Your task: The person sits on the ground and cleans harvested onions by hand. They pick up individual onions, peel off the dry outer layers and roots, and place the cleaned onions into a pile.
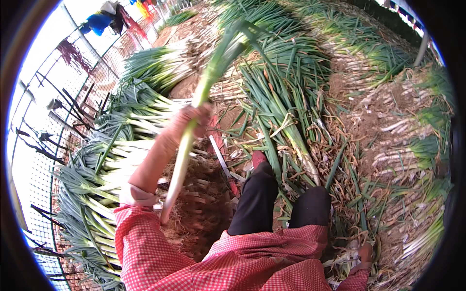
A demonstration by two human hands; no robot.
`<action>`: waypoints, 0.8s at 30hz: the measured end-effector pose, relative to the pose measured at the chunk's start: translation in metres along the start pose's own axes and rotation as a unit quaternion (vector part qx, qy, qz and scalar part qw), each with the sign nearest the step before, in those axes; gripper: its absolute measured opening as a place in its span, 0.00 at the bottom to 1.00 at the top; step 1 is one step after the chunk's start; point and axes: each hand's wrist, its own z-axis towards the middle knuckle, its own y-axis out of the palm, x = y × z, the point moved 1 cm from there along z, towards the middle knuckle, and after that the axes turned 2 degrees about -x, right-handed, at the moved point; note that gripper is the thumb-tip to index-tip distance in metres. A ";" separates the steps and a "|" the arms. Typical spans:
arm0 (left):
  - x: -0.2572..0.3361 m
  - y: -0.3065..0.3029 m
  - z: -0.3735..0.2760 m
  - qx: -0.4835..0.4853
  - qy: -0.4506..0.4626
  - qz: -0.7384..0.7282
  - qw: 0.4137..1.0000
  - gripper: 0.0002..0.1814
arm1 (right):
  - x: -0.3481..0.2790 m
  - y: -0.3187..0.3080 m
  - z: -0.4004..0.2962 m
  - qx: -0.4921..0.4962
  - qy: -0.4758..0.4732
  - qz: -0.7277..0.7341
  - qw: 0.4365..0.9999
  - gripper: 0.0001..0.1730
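Note:
My left hand, slightly blurred, is closed around one long Welsh onion. Its white root end slants down towards my sleeve and its green leaves bend over at the top. Beside that arm lies a row of clean Welsh onions with white shanks and green leaves. Low at the right is my right hand, among dry peelings; its fingers are too small and partly hidden to show a grip. Before my knees, an unpeeled Welsh onion rests on a heap of green-leaved onions.
A wire fence with dark twigs runs along the left, with cloths hung above it. Loose peelings cover the soil around my legs. More onion rows extend to the back right. A pale strip lies by my foot.

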 end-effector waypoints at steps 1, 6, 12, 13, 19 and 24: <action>0.025 -0.029 0.001 0.038 0.084 0.013 0.996 0.09 | -0.012 -0.004 0.010 0.016 -0.016 -0.018 1.000 0.11; 0.097 -0.221 0.001 0.496 0.242 0.349 0.757 0.25 | -0.119 -0.037 0.070 0.080 -0.139 -0.091 0.983 0.04; -0.023 -0.383 -0.002 0.399 -0.063 0.358 0.842 0.17 | -0.318 -0.069 0.131 0.012 -0.315 0.114 0.942 0.12; -0.055 -0.330 0.034 0.344 -0.096 0.351 0.866 0.18 | -0.330 -0.052 0.148 -0.026 -0.267 0.103 0.958 0.14; -0.143 -0.139 0.102 -0.008 -0.194 0.421 0.886 0.15 | -0.392 0.071 0.191 0.012 -0.230 -0.013 0.973 0.22; -0.148 -0.023 0.147 -0.155 -0.126 0.603 0.772 0.16 | -0.349 -0.055 0.168 0.018 -0.184 0.175 0.967 0.16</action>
